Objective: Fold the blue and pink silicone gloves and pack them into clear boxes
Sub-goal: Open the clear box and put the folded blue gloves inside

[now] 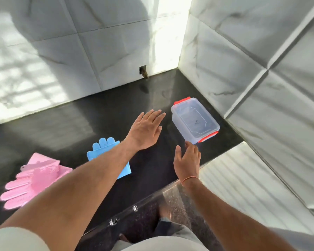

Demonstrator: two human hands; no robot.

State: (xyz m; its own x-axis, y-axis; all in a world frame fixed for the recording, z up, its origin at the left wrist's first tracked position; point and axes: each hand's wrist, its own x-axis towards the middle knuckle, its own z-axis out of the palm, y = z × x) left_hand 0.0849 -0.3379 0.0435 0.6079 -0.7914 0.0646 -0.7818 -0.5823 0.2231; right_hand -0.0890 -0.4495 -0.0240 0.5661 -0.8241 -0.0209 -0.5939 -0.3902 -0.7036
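Note:
A clear lidded box with red clips lies on the black counter near the right corner. My left hand hovers flat with straight fingers just left of the box, not touching it. My right hand is open below the box, its fingertips at the box's near corner. A blue silicone glove lies flat on the counter, partly hidden under my left forearm. Pink silicone gloves lie piled at the left, fingers pointing toward the counter's front edge.
White marble-look tiled walls close the counter at the back and right. A small hole with a pipe stub sits in the back wall. The counter's front edge runs diagonally; a lower white ribbed surface lies right.

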